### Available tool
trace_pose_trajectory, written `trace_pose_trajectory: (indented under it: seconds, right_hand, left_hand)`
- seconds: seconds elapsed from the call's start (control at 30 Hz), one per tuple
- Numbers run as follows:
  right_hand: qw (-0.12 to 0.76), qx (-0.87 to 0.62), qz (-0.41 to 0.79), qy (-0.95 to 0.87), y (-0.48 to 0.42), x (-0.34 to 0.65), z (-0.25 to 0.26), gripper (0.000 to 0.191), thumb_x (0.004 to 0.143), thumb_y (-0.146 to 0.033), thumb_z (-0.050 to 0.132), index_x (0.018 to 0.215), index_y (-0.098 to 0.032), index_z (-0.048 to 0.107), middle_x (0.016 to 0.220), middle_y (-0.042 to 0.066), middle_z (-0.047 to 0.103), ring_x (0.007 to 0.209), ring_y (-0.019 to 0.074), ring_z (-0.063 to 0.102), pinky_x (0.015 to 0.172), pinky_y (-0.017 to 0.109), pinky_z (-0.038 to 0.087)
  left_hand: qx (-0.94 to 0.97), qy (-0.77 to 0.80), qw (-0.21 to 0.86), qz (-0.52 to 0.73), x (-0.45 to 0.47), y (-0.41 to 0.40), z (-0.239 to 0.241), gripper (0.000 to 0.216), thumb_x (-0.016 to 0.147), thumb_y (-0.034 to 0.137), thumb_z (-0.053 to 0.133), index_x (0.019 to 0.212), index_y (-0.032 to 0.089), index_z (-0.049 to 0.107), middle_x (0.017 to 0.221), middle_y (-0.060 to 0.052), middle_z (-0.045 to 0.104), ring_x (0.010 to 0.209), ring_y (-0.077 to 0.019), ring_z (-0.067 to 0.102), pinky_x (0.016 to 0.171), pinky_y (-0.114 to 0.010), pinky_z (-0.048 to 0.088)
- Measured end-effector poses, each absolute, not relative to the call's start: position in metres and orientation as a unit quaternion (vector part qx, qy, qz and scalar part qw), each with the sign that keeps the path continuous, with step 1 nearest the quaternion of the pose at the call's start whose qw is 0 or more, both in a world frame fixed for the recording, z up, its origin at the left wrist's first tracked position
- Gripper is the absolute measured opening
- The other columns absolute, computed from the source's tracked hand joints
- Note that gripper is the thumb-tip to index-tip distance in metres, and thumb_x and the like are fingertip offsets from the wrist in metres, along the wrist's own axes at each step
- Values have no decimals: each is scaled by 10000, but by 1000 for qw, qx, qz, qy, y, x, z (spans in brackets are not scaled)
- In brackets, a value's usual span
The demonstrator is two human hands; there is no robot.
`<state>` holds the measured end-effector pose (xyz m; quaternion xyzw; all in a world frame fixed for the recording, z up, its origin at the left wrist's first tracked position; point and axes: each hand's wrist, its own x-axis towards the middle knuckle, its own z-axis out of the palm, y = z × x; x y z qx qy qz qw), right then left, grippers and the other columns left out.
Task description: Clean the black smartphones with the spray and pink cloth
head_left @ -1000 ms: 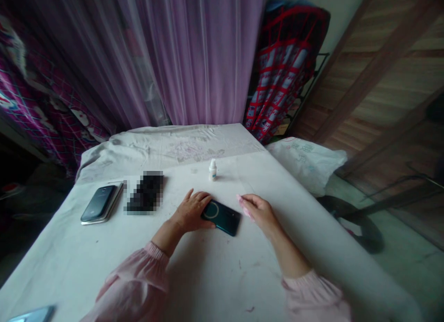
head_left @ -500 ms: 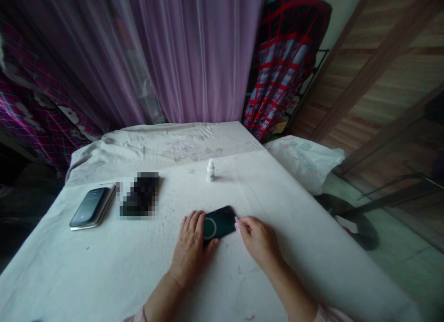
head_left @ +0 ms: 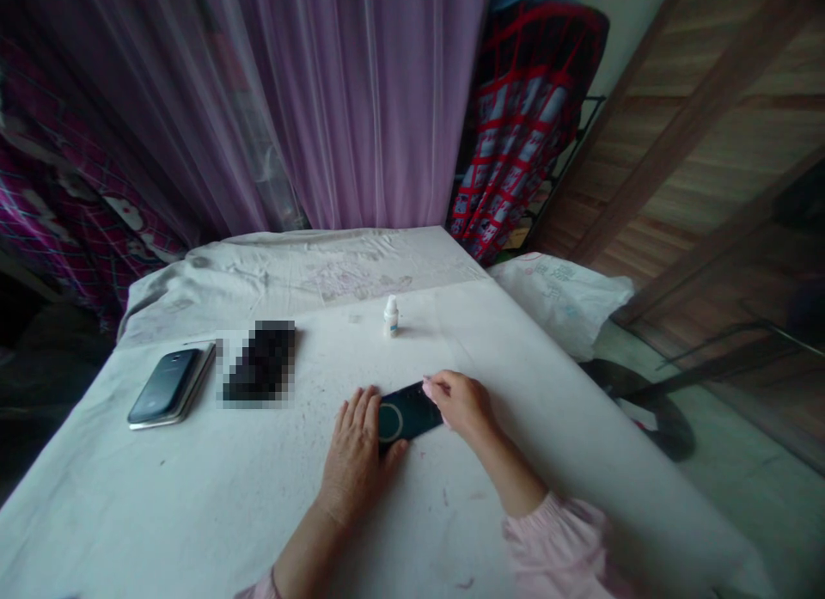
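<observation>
A dark phone point(head_left: 409, 415) with a pale ring on its back lies on the white-covered table. My left hand point(head_left: 354, 444) grips its left end, fingers along the far side and thumb at the near edge. Closed in a pinch, my right hand point(head_left: 462, 401) is at the phone's right end. Between its fingertips shows a small piece of pink cloth point(head_left: 427, 388), pressed against the far right corner of the phone; most of the cloth is hidden by the fingers. Beyond the phone a small white bottle point(head_left: 391, 318) stands upright.
On the left, another dark phone point(head_left: 164, 384) rests on a pale flat item. Beside it is a pixelated dark object point(head_left: 263, 363). A white plastic bag point(head_left: 560, 298) hangs past the table's right edge, and a purple curtain point(head_left: 367, 100) covers the far side.
My right hand has moved up and left along the phone's right end, bringing the pink cloth to the far corner. The left hand and phone stay in place.
</observation>
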<state>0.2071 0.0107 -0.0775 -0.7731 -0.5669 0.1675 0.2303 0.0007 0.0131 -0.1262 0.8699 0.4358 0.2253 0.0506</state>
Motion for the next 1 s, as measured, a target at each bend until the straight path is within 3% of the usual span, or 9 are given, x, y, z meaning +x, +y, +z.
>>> trace_pose_trajectory:
  seconds: [0.23,0.6,0.83,1.0]
  right_hand:
    - [249,-776,187,-549,-29,211,-81,278,852,-418,505,738,-262,706,654,-2,712,560,149,612,510,232,367]
    - [211,-786,168,-556,28,203,-70,227,867,-364,545,792,-238,718,749,26,734,652,155,638,566,234,379]
    - [248,-785,211,-527,-25,207,-73,258,861,-403,517,784,-249,710,589,-20,682,519,133,598,508,217,369]
    - [227,-801,212,-512,-15,205,-69,281,858,-403,525,745,-235,720,533,-20,656,519,123,592,526,209,364]
  left_hand:
    - [874,431,56,217,1,13,-125,632,861,451,541,1372,113,381,1410,-203,478,1341,-347,394,1094,-543,318]
    - [875,432,62,211,1,14,-122,604,871,444,518,1348,95,396,1398,-206,486,1333,-344,402,1090,-545,319]
    - [873,435,50,217,3,14,-123,620,850,430,548,1339,76,403,1383,-216,498,1314,-349,426,1081,-548,332]
    - [872,433,48,225,3,14,-124,603,854,422,536,1343,94,407,1391,-202,494,1326,-333,414,1094,-535,319]
